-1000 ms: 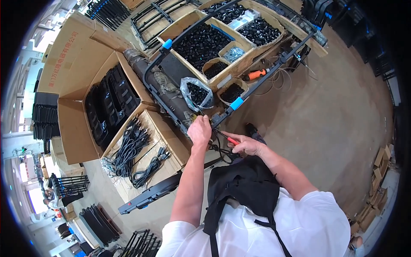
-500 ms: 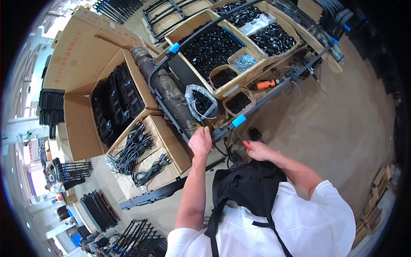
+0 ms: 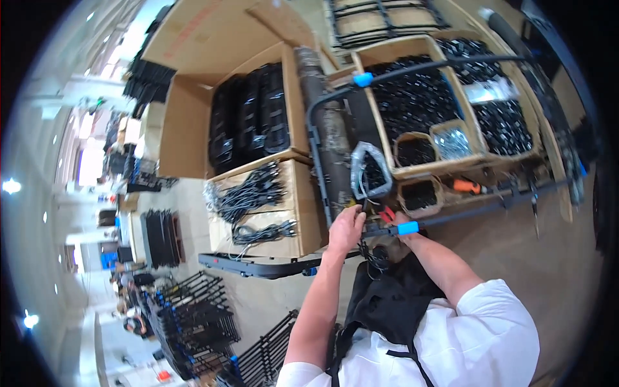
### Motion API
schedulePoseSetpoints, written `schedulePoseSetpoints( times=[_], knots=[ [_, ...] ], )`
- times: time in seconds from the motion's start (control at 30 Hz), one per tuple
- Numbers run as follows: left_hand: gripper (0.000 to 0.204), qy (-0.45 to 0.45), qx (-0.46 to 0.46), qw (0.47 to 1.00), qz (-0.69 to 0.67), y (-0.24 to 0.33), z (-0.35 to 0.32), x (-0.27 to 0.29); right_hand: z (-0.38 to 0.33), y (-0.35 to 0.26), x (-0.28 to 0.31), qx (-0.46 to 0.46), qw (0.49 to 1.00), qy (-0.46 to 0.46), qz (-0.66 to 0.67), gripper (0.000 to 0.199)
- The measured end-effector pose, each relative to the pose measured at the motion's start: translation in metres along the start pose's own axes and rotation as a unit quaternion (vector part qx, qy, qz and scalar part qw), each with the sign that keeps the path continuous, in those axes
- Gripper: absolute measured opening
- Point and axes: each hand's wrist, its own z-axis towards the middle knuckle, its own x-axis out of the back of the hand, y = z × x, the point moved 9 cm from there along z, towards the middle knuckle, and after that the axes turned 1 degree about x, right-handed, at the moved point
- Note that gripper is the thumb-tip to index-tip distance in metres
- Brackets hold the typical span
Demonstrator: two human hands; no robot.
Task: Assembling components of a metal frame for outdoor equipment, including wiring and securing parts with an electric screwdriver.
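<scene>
A black metal tube frame (image 3: 451, 63) with blue sleeves (image 3: 407, 228) lies over the parts trays. My left hand (image 3: 347, 229) is closed at the frame's near left corner; what its fingers pinch is hidden. Just right of it, my right hand (image 3: 402, 222) is closed around a red-handled tool (image 3: 387, 214), whose working end I cannot make out. The near bar partly covers this hand. Beyond my left hand sits a clear plastic bag (image 3: 371, 171) of small black parts. Black cable (image 3: 376, 255) hangs below the near bar.
Wooden trays (image 3: 422, 169) hold many black pieces, with an orange-handled tool (image 3: 467, 186) nearby. At left stand a carton (image 3: 187, 145) of black moulded units and another box topped with coiled power cords (image 3: 255, 193). A black rail (image 3: 258, 265) juts out below that box.
My right hand has brought the red-handled tool up and left, from below the near bar to beside my left hand. The view has shifted, and my left hand stays at the frame's corner.
</scene>
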Motion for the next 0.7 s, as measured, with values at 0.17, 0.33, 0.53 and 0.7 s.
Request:
schedulePoseSetpoints(
  times=[0.17, 0.33, 0.53, 0.7],
  knots=[
    [0.031, 0.028, -0.044, 0.996, -0.077, 0.066, 0.045, 0.038, 0.053, 0.138, 0.058, -0.027, 0.958, 0.061, 0.278, 0.027],
    [0.027, 0.191, -0.015, 0.981, -0.017, -0.023, 0.102, 0.172, 0.031, 0.097, 0.017, -0.085, 0.961, 0.012, 0.264, 0.026],
    [0.034, 0.322, 0.045, 0.923, 0.205, -0.128, 0.219, 0.271, -0.019, 0.137, 0.08, -0.058, 0.98, 0.013, 0.191, 0.021],
    [0.04, 0.264, 0.077, 0.907, 0.318, -0.164, 0.287, 0.273, -0.138, 0.084, 0.123, -0.186, 0.974, 0.115, 0.063, 0.026]
  ],
)
